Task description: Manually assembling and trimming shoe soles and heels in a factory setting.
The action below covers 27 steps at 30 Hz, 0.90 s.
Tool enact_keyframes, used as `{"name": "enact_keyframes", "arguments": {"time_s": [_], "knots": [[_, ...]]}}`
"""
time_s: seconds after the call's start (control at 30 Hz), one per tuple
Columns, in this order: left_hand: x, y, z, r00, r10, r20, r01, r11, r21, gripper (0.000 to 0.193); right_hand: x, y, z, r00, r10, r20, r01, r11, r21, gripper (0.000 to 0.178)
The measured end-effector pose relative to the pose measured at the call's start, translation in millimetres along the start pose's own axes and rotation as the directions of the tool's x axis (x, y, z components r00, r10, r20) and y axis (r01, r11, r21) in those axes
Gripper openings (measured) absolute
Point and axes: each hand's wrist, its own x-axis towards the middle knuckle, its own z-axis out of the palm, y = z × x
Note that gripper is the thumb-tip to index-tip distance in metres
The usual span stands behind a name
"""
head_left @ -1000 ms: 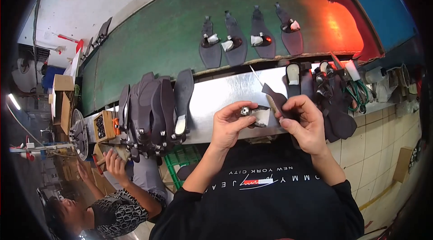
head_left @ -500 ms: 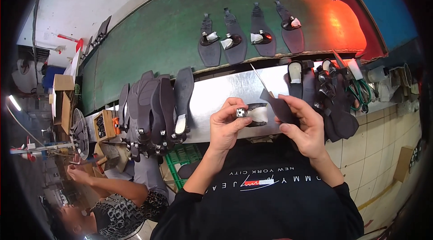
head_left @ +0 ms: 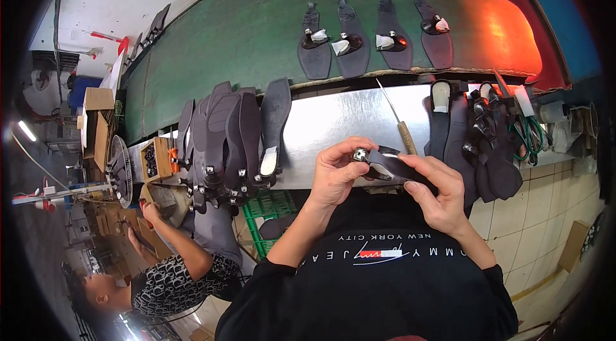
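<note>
My left hand (head_left: 337, 173) pinches a dark sandal strap (head_left: 373, 149) by its shiny square ornament (head_left: 360, 154). Some white lining shows inside the strap's loop. My right hand (head_left: 437, 192) grips a dark sole (head_left: 399, 168), whose narrow end reaches into the strap loop between my hands. Fingers hide much of the sole. Just beyond, a pointed tool with a tan handle (head_left: 405, 137) lies on the metal worktop (head_left: 333, 126).
Several sandals (head_left: 351, 52) are laid out on the green conveyor belt (head_left: 244, 39), near a red glow. Dark soles (head_left: 240, 129) are stacked at left, with more sandal parts (head_left: 478, 142) and green-handled scissors (head_left: 527, 136) at right. A co-worker (head_left: 173, 277) sits at left beside a green crate (head_left: 266, 213).
The sole in my right hand has moved left, its end now inside the strap loop. My view has shifted slightly, and the co-worker's hands have changed position.
</note>
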Motion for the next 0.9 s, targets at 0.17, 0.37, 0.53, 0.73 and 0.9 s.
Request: {"name": "enact_keyframes", "arguments": {"time_s": [0.17,0.37,0.53,0.73,0.9], "knots": [[2.5,4.3,1.2,0.999,-0.021,0.036,0.021,1.0,0.003,0.029,1.1,4.8,3.2,1.0,-0.017,-0.017,0.018,0.999,0.032,0.038],[3.7,0.9,-1.8,0.997,0.038,0.073,-0.044,0.996,0.072,0.034,-0.5,5.5,3.9,1.0,-0.003,0.01,0.003,1.0,0.029,0.039],[3.1,0.3,-2.4,0.995,0.053,0.084,-0.062,0.993,0.103,0.034,-1.6,5.7,0.6,0.999,0.031,0.044,-0.032,0.999,0.033,0.037],[2.1,1.6,-2.2,0.995,0.042,0.09,-0.051,0.993,0.103,0.034,-3.5,6.0,1.8,0.999,0.02,0.036,-0.022,0.999,0.04,0.038],[2.8,3.8,-2.4,0.995,0.042,0.089,-0.055,0.987,0.152,0.032,-2.3,3.5,3.1,1.0,0.02,0.013,-0.02,1.0,0.022,0.039]]}}
